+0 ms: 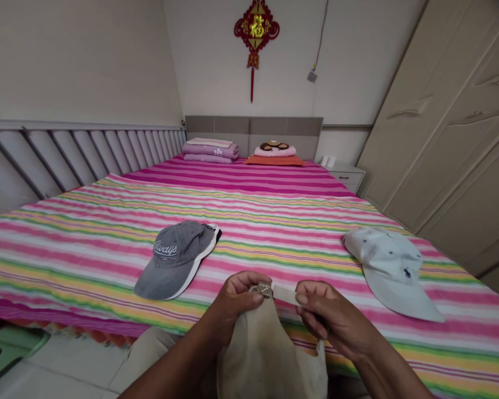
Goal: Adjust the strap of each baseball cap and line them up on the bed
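Note:
A beige cap (266, 354) is held low in the middle of the view, its back strap side up. My left hand (237, 305) pinches the cap's metal buckle (264, 289) between thumb and fingers. To the right of the buckle, the thumb and fingers of my right hand (330, 313) grip the end of the pale strap (285, 295), which stretches between both hands. A gray cap (174, 259) with white lettering lies on the striped bed cover to the left. On the right lies a white cap (393, 271) with a small dark logo.
The striped bed (249, 221) fills the middle, with folded purple bedding (210, 151) and a pink pillow (275, 151) by the headboard (249, 130). A green stool (12, 352) stands at the lower left. A nightstand (348, 177) and wardrobe (444, 127) are on the right.

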The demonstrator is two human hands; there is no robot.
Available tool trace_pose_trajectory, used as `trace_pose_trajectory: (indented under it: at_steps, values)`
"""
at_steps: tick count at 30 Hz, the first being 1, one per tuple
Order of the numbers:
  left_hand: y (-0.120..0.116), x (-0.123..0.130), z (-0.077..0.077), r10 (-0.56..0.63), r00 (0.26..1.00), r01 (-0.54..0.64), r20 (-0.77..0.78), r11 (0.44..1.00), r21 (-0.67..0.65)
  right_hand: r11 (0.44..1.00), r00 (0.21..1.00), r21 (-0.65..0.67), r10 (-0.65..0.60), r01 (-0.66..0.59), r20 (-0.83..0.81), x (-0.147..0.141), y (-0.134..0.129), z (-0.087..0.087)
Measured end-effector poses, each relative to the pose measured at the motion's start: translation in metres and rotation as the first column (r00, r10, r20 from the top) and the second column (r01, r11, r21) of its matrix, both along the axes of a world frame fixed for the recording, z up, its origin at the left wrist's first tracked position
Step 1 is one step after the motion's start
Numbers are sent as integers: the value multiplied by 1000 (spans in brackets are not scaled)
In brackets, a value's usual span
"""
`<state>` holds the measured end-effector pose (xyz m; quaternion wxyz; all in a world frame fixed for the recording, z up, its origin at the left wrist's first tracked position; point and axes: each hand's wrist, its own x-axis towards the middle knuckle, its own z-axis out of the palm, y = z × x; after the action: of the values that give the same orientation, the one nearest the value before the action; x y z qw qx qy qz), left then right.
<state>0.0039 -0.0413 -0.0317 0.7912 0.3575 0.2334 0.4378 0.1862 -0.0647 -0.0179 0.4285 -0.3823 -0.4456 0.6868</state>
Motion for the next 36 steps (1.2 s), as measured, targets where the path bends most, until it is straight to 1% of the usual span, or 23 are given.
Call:
trace_pose_trajectory:
  at_steps: [3, 6, 9, 13, 16, 19, 22, 26, 28, 32, 36]
  values:
    - [3, 1, -6, 11, 1000, -12, 26, 999, 42, 1000, 999, -21, 7, -8, -34, -2, 0, 0]
    - [6, 0, -9, 3, 1000, -4, 10, 997, 72, 999, 998, -34, 5, -7, -61, -3, 0, 0]
    - [6, 0, -10, -3, 1000, 4, -15, 996, 84, 998, 997, -55, -1, -4, -76, -4, 0, 0]
    - [5, 0, -9, 14, 999, -10, -36, 996, 91, 998, 999, -60, 4, -6, -44, -4, 0, -1]
    - [4, -1, -8, 39, 997, -32, -60, 994, 105, 998, 999, -38, 44, -44, 10, -2, 1, -2]
    - [5, -2, -7, 44, 996, -33, -83, 991, 130, 996, 988, 30, 75, -80, 135, 1, 2, 1]
    - [6, -3, -7, 30, 994, -14, -105, 988, 151, 991, 968, 107, 50, -79, 248, 2, 2, 5]
    - [5, -2, -7, 33, 993, -13, -112, 985, 175, 984, 961, 163, 21, -68, 277, -2, 2, 11]
    - [5, -2, -6, 59, 991, -30, -116, 971, 238, 986, 965, 155, 17, -59, 262, -4, 1, 12]
    - [6, -2, -3, 102, 988, -44, -118, 907, 420, 991, 980, 115, 37, -61, 196, -6, 1, 12]
    - [6, -4, -2, 126, 982, -43, -142, 876, 481, 994, 990, 91, 42, -54, 134, -9, 2, 10]
